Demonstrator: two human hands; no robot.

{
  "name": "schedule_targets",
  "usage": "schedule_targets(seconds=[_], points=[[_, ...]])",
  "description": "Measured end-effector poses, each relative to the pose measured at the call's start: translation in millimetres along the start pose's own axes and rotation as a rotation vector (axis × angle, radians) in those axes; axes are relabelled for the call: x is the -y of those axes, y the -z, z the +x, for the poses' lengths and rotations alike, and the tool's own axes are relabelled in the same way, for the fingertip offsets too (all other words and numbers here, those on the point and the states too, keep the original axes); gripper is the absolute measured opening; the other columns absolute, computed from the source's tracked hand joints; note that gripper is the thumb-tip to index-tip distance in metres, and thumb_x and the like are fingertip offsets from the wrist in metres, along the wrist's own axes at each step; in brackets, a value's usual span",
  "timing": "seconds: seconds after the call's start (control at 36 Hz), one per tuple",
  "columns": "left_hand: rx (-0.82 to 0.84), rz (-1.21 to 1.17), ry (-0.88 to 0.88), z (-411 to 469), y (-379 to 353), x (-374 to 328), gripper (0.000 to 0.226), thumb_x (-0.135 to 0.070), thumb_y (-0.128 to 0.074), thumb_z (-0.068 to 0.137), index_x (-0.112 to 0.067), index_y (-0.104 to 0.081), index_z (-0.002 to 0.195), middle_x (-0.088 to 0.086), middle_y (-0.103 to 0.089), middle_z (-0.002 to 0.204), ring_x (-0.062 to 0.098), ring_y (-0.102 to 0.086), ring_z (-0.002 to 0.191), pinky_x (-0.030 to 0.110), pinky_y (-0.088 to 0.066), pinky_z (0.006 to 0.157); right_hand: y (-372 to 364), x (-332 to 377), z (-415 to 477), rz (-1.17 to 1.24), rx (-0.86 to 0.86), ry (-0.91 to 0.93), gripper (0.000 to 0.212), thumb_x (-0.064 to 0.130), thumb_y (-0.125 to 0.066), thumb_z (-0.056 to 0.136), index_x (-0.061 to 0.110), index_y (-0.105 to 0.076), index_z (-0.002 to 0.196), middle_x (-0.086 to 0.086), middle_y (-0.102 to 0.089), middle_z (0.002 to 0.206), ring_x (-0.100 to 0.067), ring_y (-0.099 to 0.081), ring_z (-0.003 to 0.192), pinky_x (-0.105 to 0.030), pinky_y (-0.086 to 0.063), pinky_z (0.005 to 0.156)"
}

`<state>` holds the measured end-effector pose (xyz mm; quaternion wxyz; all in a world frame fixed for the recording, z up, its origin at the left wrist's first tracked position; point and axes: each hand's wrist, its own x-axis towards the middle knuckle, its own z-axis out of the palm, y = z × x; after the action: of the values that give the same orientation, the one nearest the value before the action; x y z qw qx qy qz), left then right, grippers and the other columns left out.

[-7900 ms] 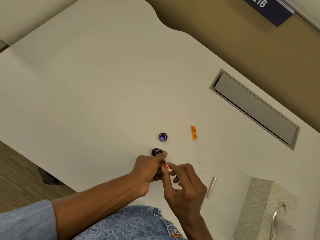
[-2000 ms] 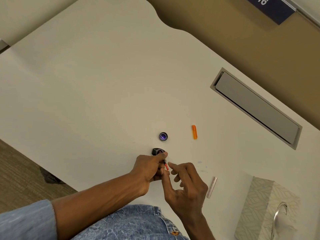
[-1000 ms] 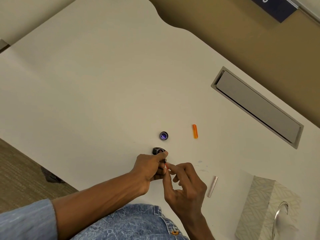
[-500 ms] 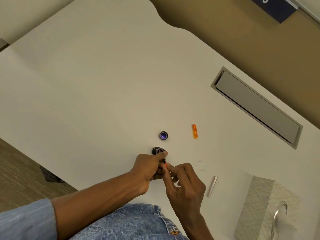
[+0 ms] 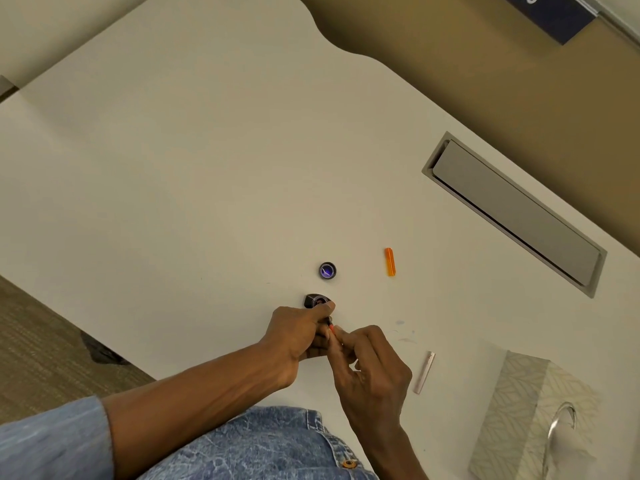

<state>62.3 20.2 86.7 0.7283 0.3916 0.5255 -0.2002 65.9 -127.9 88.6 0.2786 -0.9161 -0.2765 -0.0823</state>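
Head view: a thin red-tipped stick (image 5: 330,326) sits between both hands, low over the near edge of the table (image 5: 207,168). The left hand (image 5: 294,336) curls round its dark stem, thumb against a small dark bottle (image 5: 314,301), and the right hand (image 5: 372,370) pinches the red tip. Just beyond lie a round purple cap (image 5: 327,270) and an orange stick (image 5: 389,261) — to the right, a pale stick (image 5: 424,372) and a tissue box (image 5: 519,403).

Table (image 5: 173,174): open passage left and beyond. Obstacles ahead: round cap (image 5: 327,270), orange stick (image 5: 389,261), perhaps a small bottle (image 5: 313,300) nearest. Right: pale strip (image 5: 424,373), tissue box (image 5: 519,403).
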Motion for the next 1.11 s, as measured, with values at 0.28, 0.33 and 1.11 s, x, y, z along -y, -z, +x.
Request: schedule_targets(seconds=[0.28,0.33,1.11], points=[[0.002,0.020,-0.006,0,0,1,0.031,-0.031,-0.075,0.096,0.000,-0.079,0.092,0.014,-0.079,0.074,0.025,-0.076,0.068,0.036,-0.066,0.070,1,1,0,0.008,-0.008,-0.010,0.016,0.027,-0.087,0.088,0.011,-0.082,0.085,0.000,-0.070,0.073,-0.011,-0.059,0.054,-0.026,-0.050,0.044],[-0.003,0.023,-0.010,0,-1,1,0.032,-0.031,-0.076,0.096,0.001,-0.079,0.093,0.016,-0.079,0.076,0.028,-0.077,0.071,0.038,-0.067,0.073,2,2,1,0.015,-0.001,-0.013,0.015,0.026,-0.087,0.087,0.012,-0.083,0.088,0.000,-0.071,0.075,-0.010,-0.059,0.054,-0.022,-0.048,0.045],[-0.019,0.078,-0.091,-6,6,9,0.036,-0.038,-0.081,0.090,-0.002,-0.081,0.091,0.007,-0.063,0.057,0.021,-0.059,0.056,0.045,-0.068,0.080,10,16,-7,-0.013,0.111,-0.045,0.018,0.033,-0.082,0.092,0.018,-0.080,0.103,0.002,-0.074,0.089,-0.009,-0.067,0.065,-0.027,-0.054,0.045]])
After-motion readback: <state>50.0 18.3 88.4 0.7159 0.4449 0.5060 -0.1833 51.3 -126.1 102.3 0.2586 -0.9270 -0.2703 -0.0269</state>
